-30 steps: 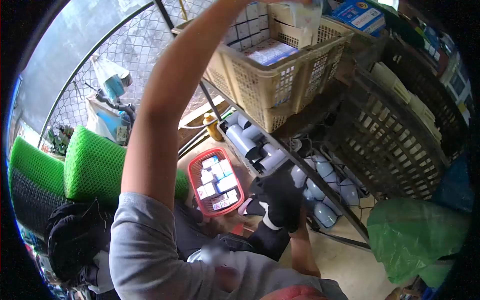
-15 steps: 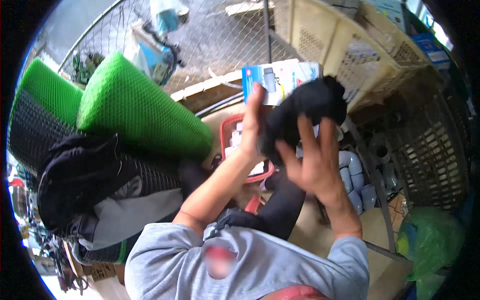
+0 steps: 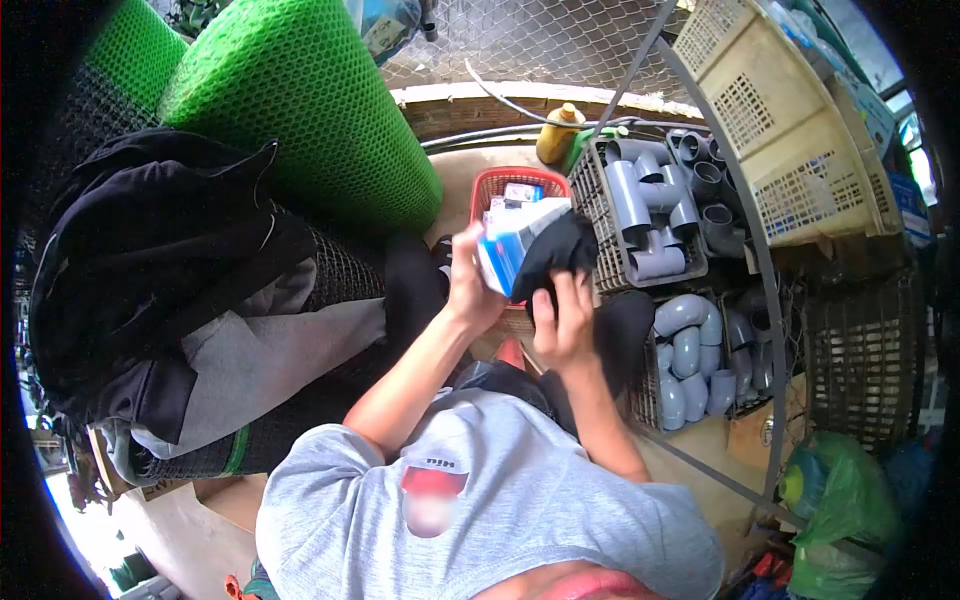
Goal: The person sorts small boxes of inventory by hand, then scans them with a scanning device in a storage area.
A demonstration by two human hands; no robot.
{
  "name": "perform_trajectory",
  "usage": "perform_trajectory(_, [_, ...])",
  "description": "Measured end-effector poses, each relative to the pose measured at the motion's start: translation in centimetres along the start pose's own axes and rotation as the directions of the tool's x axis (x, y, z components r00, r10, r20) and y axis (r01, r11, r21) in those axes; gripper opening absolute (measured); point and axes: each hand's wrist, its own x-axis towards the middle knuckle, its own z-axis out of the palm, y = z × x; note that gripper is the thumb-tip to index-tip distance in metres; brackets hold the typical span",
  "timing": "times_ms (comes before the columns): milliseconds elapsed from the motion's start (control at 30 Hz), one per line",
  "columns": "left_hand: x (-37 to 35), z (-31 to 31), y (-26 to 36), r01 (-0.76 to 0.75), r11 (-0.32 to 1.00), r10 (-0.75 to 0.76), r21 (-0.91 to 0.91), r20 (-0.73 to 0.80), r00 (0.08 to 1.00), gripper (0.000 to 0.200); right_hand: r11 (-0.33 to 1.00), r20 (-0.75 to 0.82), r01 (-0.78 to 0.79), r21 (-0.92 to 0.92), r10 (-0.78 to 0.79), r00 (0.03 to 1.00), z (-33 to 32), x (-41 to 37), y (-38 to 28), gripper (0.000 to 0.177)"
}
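Wire fence (image 3: pixel 560 50) runs across the far side, well beyond the fingers. Green mesh roll (image 3: pixel 310 110) to their left; grey fittings (image 3: pixel 628 195) to their right, nearer the right hand (image 3: pixel 566 330).

Left hand (image 3: pixel 472 290): closed on a blue-and-white box (image 3: pixel 507 262), gripping it by the left end; some fingers hidden behind it. Right hand: fingers bent onto a black cloth (image 3: pixel 550 258), holding it against the box's right end. Blur hides the exact contact from where I stand.

Risks (my estimate): box could twist out of the left fingers if the right hand pushes hard across it, since the firm hold seems to be at one end only. Cloth could bunch or catch on a corner and drag the box askew. If dropped, it would probably fall on the small boxes (image 3: pixel 523 192) in the red basket (image 3: pixel 490 182), just past the fingertips.

Position: box lies tilted between the two hands, left end within the left fingers, right end partly covered by cloth at the right fingertips. It overlaps the basket from this angle; cannot tell whether they touch.
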Motion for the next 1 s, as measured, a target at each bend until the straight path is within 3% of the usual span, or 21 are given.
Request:
perform_trajectory(67, [-1.6,-4.1,-2.4,-0.059,0.987,0.052,0.15,0.051,0.997,0.059,0.977,0.052,-0.125,0.173,0.117,0.992,1.1,-1.7,-1.1,0.06])
perform_trajectory(133, [-3.3,-5.7,-4.5,-0.11,0.921,0.073,0.373,0.111,0.991,0.051,0.97,0.034,-0.186,0.159,0.182,0.983,2.0,-2.3,-1.2,0.06])
perform_trajectory(167, [-3.7,-4.5,-4.6,-0.304,0.816,0.192,0.492,0.264,0.945,0.063,0.843,0.067,-0.343,0.414,0.348,0.935,1.7,-1.7,-1.3,0.055])
perform_trajectory(200, [-4.4,-2.8,-4.3,-0.345,0.78,0.206,0.522,0.306,0.929,0.072,0.628,0.14,-0.457,0.63,0.487,0.862,1.5,-1.2,-1.1,0.053])
perform_trajectory(233, [-4.9,-1.7,-4.2,-0.387,0.741,0.218,0.549,0.349,0.912,0.081,0.461,0.156,-0.423,0.78,0.512,0.845,1.6,-1.1,-0.4,0.052])
perform_trajectory(267, [-4.9,-1.6,-4.3,-0.457,0.636,0.235,0.622,0.408,0.882,0.094,0.47,0.164,-0.433,0.769,0.509,0.845,1.6,-1.3,-0.5,0.052])
perform_trajectory(300, [-4.6,-1.7,-4.5,-0.455,0.639,0.234,0.62,0.407,0.883,0.094,0.478,0.172,-0.443,0.758,0.508,0.844,1.5,-1.7,-0.8,0.051])
perform_trajectory(367, [-3.3,-2.2,-4.9,-0.309,0.747,0.265,0.589,0.163,0.95,0.097,0.806,0.152,-0.381,0.454,0.351,0.924,1.8,-3.2,-1.5,0.05])
perform_trajectory(433, [-2.2,-0.4,-3.5,-0.225,0.873,0.24,0.432,0.02,0.971,0.083,0.972,0.186,-0.227,0.054,0.214,0.959,1.5,-3.3,-2.8,0.048])
perform_trajectory(500, [-2.0,0.1,-3.6,-0.199,0.938,0.22,0.283,-0.044,0.975,0.077,0.997,0.09,-0.067,0.048,0.062,0.994,1.6,-3.1,-3.1,0.051])
perform_trajectory(567, [-2.5,0.1,-4.6,-0.169,0.96,0.197,0.221,-0.11,0.974,0.074,0.996,0.154,-0.041,0.078,0.029,0.988,0.3,-2.7,-1.8,0.053])
perform_trajectory(600, [-2.8,-0.4,-5.4,-0.174,0.923,0.203,0.343,-0.053,0.978,0.075,0.97,0.299,-0.207,0.128,0.161,0.94,-0.9,-2.4,-0.6,0.055])
perform_trajectory(633, [-3.3,-0.8,-6.2,-0.179,0.872,0.2,0.456,0.003,0.98,0.077,0.938,0.2,-0.25,0.24,0.204,0.958,-1.1,-1.9,0.3,0.052])
perform_trajectory(700, [-4.4,1.5,-5.7,-0.246,0.826,0.219,0.507,0.112,0.969,0.079,0.635,0.287,-0.497,0.592,0.41,0.866,-2.1,-1.2,0.1,0.051])
perform_trajectory(733, [-4.1,1.5,-5.7,-0.295,0.798,0.261,0.526,0.141,0.955,0.077,0.728,0.147,-0.359,0.584,0.34,0.929,-1.3,-1.3,0.1,0.051])
perform_trajectory(767, [-3.2,1.2,-5.4,-0.348,0.765,0.304,0.543,0.172,0.937,0.076,0.865,0.033,-0.197,0.462,0.205,0.978,-0.9,-1.6,-0.3,0.047])
perform_trajectory(833, [-1.7,1.1,-4.7,-0.333,0.815,0.354,0.474,0.048,0.934,0.074,0.973,0.083,-0.109,0.205,0.094,0.992,-0.6,-3.1,-1.3,0.04])
perform_trajectory(900, [-0.4,1.2,-3.0,-0.341,0.868,0.377,0.361,-0.033,0.926,0.07,0.99,0.087,-0.073,0.12,0.063,0.994,0.1,-4.1,-3.0,0.03])
perform_trajectory(933, [-0.2,1.1,-2.7,-0.3,0.931,0.307,0.207,0.0,0.952,0.068,0.995,0.101,-0.019,0.097,0.009,0.995,-0.2,-3.9,-3.2,0.026])
perform_trajectory(1000, [-0.8,1.4,-2.5,-0.181,0.961,0.193,0.21,-0.036,0.981,0.073,0.995,0.123,0.013,0.103,-0.025,0.992,-0.7,-3.5,-2.3,0.017])
